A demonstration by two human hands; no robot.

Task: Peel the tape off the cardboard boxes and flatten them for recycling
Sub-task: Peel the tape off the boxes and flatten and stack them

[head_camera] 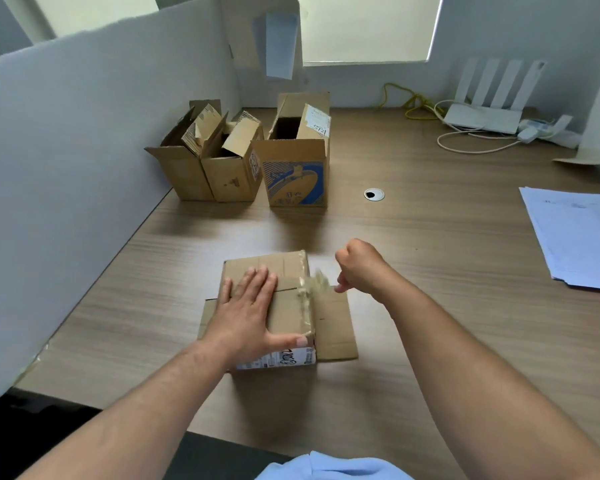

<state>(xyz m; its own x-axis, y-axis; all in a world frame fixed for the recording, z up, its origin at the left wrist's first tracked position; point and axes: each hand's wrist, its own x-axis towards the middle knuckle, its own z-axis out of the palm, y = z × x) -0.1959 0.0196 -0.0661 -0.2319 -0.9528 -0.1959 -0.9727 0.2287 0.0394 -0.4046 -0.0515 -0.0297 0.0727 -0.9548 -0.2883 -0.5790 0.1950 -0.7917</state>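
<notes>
Step in hand: the tape (314,284) is being peeled off the top seam of the near box (288,313), judging by the strip lifting at the box's right edge.
Box position: the near box is lying on the bench (430,237), near centre, with one flap (333,327) lying open to the right; the three open boxes (229,174) are waiting at the far left, well apart from it.
Peeling well: the strip is probably best drawn low and steadily along its own length (a steep, snatched pull is likely to be tearing the tape or stripping paper off the cardboard), while the box is being pressed down close to the peel line so that it is not being dragged to the right.
Left hand pose: the left hand (248,306) is being laid flat on the box top, fingers (257,282) straight and spread, thumb reaching along the near edge; nothing is being gripped.
Right hand pose: the right hand (361,268) is being held just right of the box and above the bench, wrist bent, fingers (342,287) curled and apparently pinching the free tape end, though that end is blurred.
</notes>
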